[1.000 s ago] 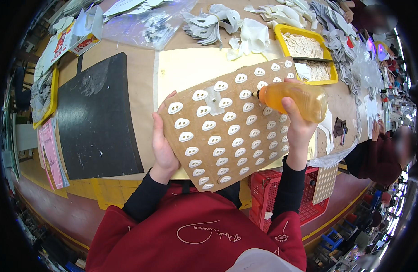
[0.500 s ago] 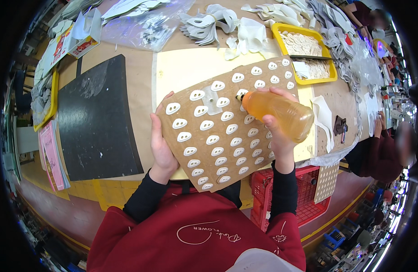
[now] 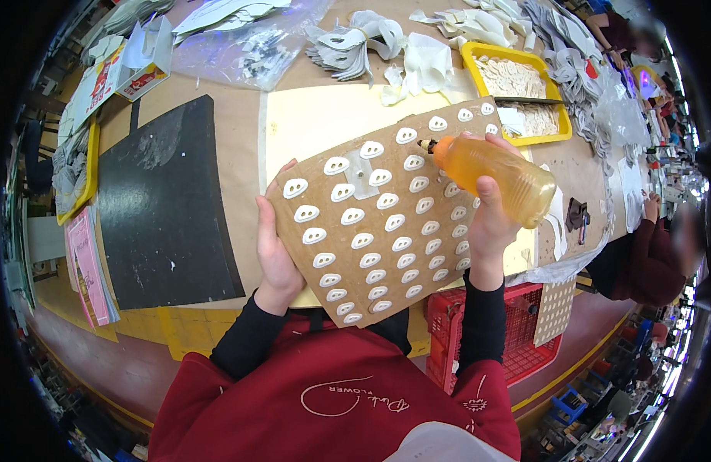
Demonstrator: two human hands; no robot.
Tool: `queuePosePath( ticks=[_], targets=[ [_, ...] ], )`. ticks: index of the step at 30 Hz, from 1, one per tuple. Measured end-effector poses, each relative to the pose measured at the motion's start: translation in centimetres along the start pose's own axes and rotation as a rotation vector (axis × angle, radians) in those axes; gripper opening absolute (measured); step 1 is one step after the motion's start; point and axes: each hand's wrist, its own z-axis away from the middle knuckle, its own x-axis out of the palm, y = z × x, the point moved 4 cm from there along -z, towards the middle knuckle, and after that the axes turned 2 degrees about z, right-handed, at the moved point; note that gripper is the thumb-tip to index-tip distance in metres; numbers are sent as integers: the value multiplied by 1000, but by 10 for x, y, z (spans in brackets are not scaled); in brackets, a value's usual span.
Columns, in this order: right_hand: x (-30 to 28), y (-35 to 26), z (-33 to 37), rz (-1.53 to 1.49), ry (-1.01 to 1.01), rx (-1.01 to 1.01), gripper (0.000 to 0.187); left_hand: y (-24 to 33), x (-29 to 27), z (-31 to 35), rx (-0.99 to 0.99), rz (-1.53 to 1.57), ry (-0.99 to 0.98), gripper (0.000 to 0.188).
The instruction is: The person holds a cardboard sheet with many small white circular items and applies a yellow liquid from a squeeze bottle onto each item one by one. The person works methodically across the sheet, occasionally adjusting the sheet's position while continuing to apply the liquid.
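A brown board carries rows of small white oval pieces, each with two holes. My left hand grips the board by its left edge, fingers behind it and thumb along the front. In my right hand is a squeeze bottle of amber liquid with an orange cap. The bottle lies tilted over the board's upper right, its dark nozzle pointing left, close to an oval piece in the upper rows. A clear patch sits on the board's upper part.
Behind the board lies a pale yellow sheet. A black mat covers the table's left side. At the far right, a yellow tray holds loose pale pieces. A red crate stands below the table edge. Another person works at the right.
My right hand has shifted the bottle to the right and slightly up, so its nozzle has moved to a piece farther right. My left hand and the board have barely moved.
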Motion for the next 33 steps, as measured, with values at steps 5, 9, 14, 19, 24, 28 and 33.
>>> queuePosePath(
  ticks=[5,9,14,19,24,28,33],
  targets=[
    [6,6,-1,-6,-35,26,49,0,0,0,14,-13,-4,60],
    [10,8,-3,-6,-74,32,51,0,0,-1,13,-17,-12,60],
    [15,7,-4,3,-110,39,51,0,-1,1,-4,1,-3,60],
    [21,3,-7,61,-106,26,52,0,-2,2,-8,25,-21,59],
    [24,-3,-18,267,-63,-69,47,-1,-2,0,2,36,-36,59],
    [21,-8,-28,250,-37,-79,43,-1,-2,-1,-1,19,-16,62],
    [12,-8,-30,188,7,-18,42,-1,-1,0,-9,14,-15,62]
  ],
)
